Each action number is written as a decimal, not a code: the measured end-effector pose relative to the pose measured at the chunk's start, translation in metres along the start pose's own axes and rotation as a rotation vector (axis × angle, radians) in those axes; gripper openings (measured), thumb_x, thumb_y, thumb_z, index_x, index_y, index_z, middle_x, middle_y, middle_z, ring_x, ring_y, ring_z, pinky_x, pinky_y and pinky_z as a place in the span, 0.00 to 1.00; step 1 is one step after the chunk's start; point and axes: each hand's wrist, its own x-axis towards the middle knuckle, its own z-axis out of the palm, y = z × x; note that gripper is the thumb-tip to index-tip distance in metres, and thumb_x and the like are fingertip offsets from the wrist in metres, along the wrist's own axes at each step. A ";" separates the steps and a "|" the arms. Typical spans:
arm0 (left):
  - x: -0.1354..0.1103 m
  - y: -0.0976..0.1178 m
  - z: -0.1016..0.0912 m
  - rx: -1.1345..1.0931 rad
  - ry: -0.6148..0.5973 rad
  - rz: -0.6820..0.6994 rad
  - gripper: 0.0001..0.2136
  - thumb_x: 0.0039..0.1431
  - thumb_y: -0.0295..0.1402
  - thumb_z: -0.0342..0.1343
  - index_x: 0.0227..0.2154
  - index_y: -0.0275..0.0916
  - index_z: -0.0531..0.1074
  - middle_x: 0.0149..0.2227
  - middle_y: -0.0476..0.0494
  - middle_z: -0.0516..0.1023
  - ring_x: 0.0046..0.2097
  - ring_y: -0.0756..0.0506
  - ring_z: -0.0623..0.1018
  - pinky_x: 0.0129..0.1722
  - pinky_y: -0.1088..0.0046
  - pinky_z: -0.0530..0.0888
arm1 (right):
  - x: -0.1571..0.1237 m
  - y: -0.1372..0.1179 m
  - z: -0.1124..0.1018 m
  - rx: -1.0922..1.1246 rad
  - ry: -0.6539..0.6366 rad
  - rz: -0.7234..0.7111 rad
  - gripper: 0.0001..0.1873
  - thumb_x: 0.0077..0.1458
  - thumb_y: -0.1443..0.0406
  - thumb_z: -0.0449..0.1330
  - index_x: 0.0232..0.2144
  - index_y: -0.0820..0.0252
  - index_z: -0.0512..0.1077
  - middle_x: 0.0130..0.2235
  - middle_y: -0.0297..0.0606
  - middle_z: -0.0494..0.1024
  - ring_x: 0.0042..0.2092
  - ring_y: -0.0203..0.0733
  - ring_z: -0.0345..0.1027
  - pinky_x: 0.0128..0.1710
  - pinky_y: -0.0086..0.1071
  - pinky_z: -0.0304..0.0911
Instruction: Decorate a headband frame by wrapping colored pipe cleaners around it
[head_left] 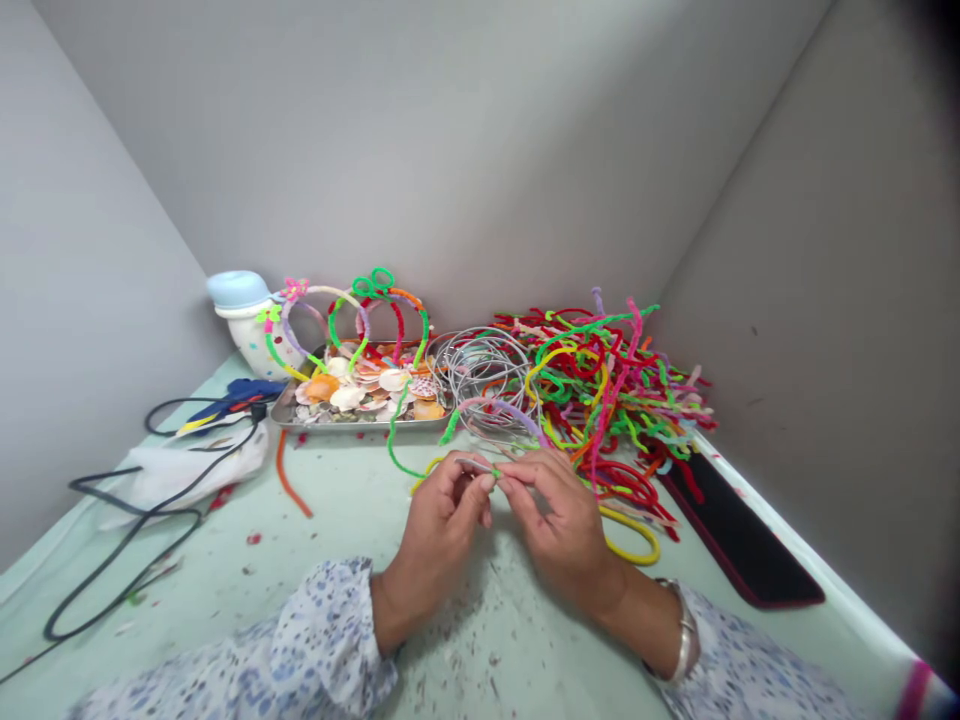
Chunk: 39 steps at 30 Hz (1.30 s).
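My left hand (441, 520) and my right hand (559, 520) meet at the middle of the pale green table (247, 600). Both pinch a thin metal headband (487, 412) partly wrapped in pink and lilac pipe cleaner. The fingertips of the two hands almost touch at a small green bit on the band. A green pipe cleaner (397, 440) trails from the band toward the tray. A yellow pipe cleaner (634, 535) lies curled just right of my right hand.
A metal tray of seashells (360, 395) with finished wrapped headbands (375, 305) stands behind. A heap of coloured pipe cleaners (607, 380) and bare wire hoops (480, 365) lie at the back right. A glue gun (232, 398) with black cable (112, 560), a white vase (251, 325), a dark phone (739, 540) are nearby.
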 end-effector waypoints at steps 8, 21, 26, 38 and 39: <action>0.001 -0.004 -0.001 0.034 0.008 0.023 0.04 0.60 0.32 0.52 0.34 0.38 0.69 0.25 0.51 0.67 0.26 0.51 0.67 0.28 0.76 0.66 | 0.000 0.000 0.001 0.006 0.002 0.017 0.04 0.59 0.68 0.56 0.35 0.57 0.71 0.33 0.35 0.75 0.37 0.41 0.67 0.42 0.39 0.61; -0.004 -0.003 -0.001 0.183 0.026 0.049 0.04 0.61 0.32 0.49 0.34 0.40 0.68 0.27 0.49 0.70 0.27 0.49 0.68 0.30 0.74 0.64 | 0.000 -0.009 0.000 0.055 -0.025 0.090 0.05 0.60 0.66 0.55 0.32 0.57 0.70 0.31 0.35 0.74 0.36 0.41 0.67 0.40 0.38 0.61; -0.004 -0.004 0.002 0.110 0.035 0.050 0.05 0.62 0.33 0.49 0.34 0.40 0.67 0.27 0.51 0.66 0.28 0.50 0.67 0.31 0.75 0.65 | 0.000 -0.006 0.001 0.082 -0.004 0.100 0.05 0.60 0.66 0.55 0.33 0.57 0.71 0.33 0.35 0.74 0.37 0.40 0.67 0.43 0.38 0.61; -0.001 -0.001 -0.001 0.207 0.042 0.073 0.04 0.61 0.32 0.51 0.34 0.40 0.69 0.33 0.46 0.73 0.32 0.48 0.71 0.32 0.75 0.66 | -0.001 -0.005 0.001 0.058 -0.017 0.133 0.07 0.61 0.64 0.54 0.32 0.57 0.70 0.32 0.36 0.74 0.37 0.42 0.67 0.40 0.37 0.62; -0.001 -0.001 0.000 0.188 0.062 0.070 0.03 0.61 0.33 0.51 0.35 0.40 0.68 0.34 0.46 0.72 0.32 0.48 0.71 0.32 0.75 0.66 | -0.001 -0.004 0.001 0.060 0.000 0.145 0.07 0.61 0.64 0.53 0.32 0.57 0.70 0.32 0.36 0.74 0.37 0.42 0.67 0.39 0.37 0.62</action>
